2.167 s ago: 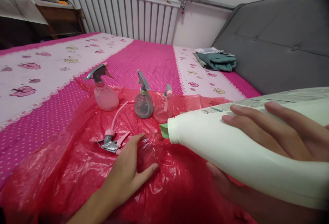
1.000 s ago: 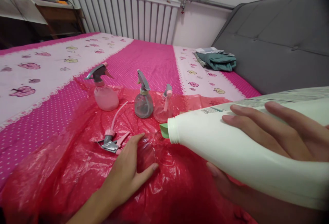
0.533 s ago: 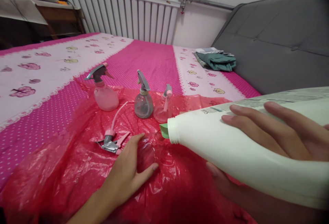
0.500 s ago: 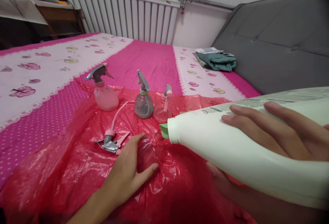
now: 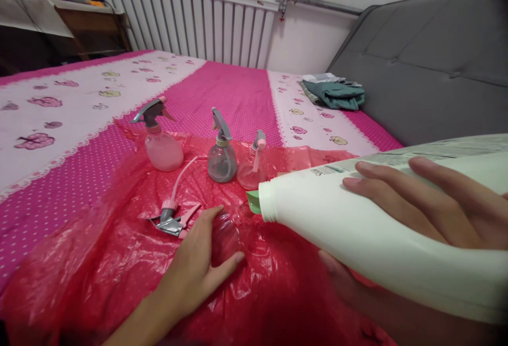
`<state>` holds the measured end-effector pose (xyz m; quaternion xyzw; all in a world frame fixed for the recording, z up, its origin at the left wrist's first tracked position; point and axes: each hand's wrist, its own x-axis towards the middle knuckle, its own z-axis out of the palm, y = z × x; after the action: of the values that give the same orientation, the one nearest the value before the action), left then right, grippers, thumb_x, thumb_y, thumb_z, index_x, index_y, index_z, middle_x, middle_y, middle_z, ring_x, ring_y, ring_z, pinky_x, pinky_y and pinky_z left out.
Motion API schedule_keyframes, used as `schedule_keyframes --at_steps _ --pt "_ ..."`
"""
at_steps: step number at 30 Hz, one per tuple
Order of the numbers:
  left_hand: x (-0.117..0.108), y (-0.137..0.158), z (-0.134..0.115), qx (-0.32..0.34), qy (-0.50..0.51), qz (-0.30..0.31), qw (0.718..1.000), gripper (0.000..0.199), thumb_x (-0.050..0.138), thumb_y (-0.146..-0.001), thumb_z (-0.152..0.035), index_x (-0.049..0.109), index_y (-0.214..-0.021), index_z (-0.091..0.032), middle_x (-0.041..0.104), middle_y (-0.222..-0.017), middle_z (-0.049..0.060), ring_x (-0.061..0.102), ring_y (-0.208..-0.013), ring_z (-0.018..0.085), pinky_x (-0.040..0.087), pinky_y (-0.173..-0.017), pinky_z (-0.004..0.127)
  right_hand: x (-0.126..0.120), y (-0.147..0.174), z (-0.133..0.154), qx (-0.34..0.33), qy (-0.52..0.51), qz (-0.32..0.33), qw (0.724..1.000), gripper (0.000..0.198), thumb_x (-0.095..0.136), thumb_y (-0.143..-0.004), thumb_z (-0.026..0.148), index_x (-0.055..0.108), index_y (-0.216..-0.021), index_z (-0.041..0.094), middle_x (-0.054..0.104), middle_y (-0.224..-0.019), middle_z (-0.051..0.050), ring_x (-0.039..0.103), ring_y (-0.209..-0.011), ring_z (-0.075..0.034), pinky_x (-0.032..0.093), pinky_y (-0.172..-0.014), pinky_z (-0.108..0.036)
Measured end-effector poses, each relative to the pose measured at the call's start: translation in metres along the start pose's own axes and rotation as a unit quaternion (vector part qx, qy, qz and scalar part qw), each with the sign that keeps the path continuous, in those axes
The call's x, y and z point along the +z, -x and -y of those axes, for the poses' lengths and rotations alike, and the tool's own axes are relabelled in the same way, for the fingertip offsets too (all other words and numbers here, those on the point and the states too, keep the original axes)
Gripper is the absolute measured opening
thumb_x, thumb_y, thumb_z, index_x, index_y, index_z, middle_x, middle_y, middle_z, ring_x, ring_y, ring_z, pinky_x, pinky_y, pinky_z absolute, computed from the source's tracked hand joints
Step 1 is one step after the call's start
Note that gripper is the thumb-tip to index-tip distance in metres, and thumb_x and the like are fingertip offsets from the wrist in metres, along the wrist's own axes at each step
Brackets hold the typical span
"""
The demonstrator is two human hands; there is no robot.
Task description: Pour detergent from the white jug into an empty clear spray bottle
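My left hand (image 5: 198, 261) is closed round a clear spray bottle body (image 5: 227, 235) that has no head on it and tilts toward the right. In my right hand (image 5: 428, 203) is a large white jug (image 5: 341, 214), tipped nearly level. Its green spout (image 5: 253, 201) is at the mouth of the clear bottle; I cannot make out any stream there. Left of my left hand lies a loose grey and pink spray head (image 5: 170, 223) with its tube bent upward. All this is over a red plastic sheet (image 5: 111, 261).
Behind stand a pink spray bottle (image 5: 163, 150), a grey one (image 5: 221, 163) and a smaller clear-pink one (image 5: 251, 171). Folded clothes (image 5: 335, 93) lie on the patterned bedspread (image 5: 238, 89), by the grey headboard (image 5: 432, 60). A radiator (image 5: 186, 18) lines the wall.
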<state>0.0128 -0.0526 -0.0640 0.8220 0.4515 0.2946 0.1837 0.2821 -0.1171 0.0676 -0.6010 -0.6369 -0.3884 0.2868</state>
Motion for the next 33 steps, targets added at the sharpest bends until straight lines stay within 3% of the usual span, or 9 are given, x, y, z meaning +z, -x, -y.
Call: schedule_keyframes --at_steps 13,17,29,33 --pt "0.0008 0.0003 0.0011 0.004 -0.006 -0.006 1.0 0.068 0.064 -0.101 -0.052 0.031 -0.154 -0.025 0.062 -0.147 0.02 0.067 -0.133 0.042 0.058 -0.107 0.065 -0.0014 0.0006 -0.0017 -0.002 -0.012 0.019 1.0 0.041 0.058 -0.09 0.049 0.061 -0.129 0.035 0.057 -0.14 0.019 0.054 -0.142 -0.022 0.031 -0.127 -0.038" --pt "0.0017 0.0006 0.0023 -0.002 -0.001 -0.01 1.0 0.069 0.065 -0.1 -0.052 0.031 -0.155 -0.025 0.062 -0.149 0.02 0.067 -0.134 0.042 0.058 -0.108 0.064 -0.0024 0.0016 -0.0023 -0.004 -0.004 0.016 1.0 0.041 0.055 -0.093 0.047 0.061 -0.131 0.035 0.057 -0.141 0.018 0.052 -0.144 -0.02 0.025 -0.13 -0.035" --pt "-0.0002 -0.0005 0.0021 0.005 -0.006 -0.009 1.0 0.069 0.065 -0.101 -0.053 0.03 -0.154 -0.026 0.062 -0.146 0.02 0.068 -0.132 0.041 0.059 -0.106 0.064 -0.0052 0.0025 -0.004 -0.019 -0.001 0.039 0.999 0.046 0.051 -0.094 0.05 0.058 -0.137 0.034 0.054 -0.146 0.017 0.05 -0.147 -0.022 0.028 -0.13 -0.038" --pt "0.0002 -0.0003 0.0017 0.007 -0.009 -0.008 1.0 0.069 0.064 -0.101 -0.053 0.03 -0.154 -0.025 0.062 -0.147 0.021 0.068 -0.132 0.042 0.059 -0.106 0.065 -0.006 0.0027 -0.006 -0.024 0.001 0.045 0.999 0.047 0.051 -0.096 0.051 0.057 -0.139 0.035 0.053 -0.146 0.018 0.047 -0.149 -0.02 0.023 -0.132 -0.035"
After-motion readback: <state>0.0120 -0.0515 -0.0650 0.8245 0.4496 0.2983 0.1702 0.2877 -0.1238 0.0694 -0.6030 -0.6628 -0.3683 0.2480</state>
